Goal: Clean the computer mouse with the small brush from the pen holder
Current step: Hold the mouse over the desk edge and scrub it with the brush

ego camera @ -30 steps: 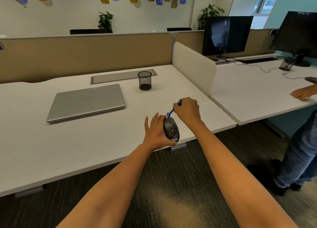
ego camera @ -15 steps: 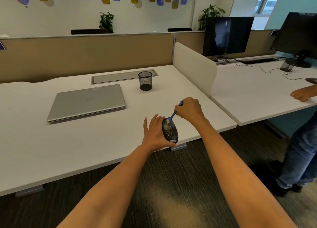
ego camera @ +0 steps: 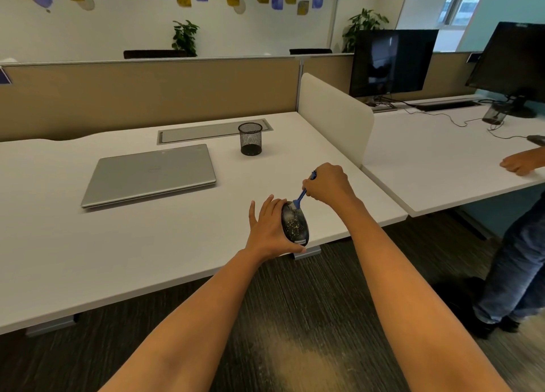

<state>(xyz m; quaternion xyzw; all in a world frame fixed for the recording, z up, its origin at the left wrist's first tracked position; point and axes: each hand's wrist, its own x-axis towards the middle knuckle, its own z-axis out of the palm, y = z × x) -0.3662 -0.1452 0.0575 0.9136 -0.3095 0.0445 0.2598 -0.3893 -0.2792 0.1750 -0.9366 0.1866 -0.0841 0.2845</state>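
A black computer mouse (ego camera: 295, 225) speckled with yellowish crumbs is tilted up near the desk's front edge, gripped from the left side by my left hand (ego camera: 267, 229). My right hand (ego camera: 328, 185) is closed around a small blue brush (ego camera: 300, 197), whose pale bristles touch the mouse's far end. The black mesh pen holder (ego camera: 250, 139) stands farther back on the desk and looks empty.
A closed silver laptop (ego camera: 150, 176) lies to the left on the white desk (ego camera: 88, 244). A white divider panel (ego camera: 333, 117) separates the neighbouring desk, where monitors stand and another person's hand (ego camera: 519, 164) rests at the far right.
The brush tip has shifted slightly along the mouse's far end. My right hand moved a little; my left hand still holds the mouse.
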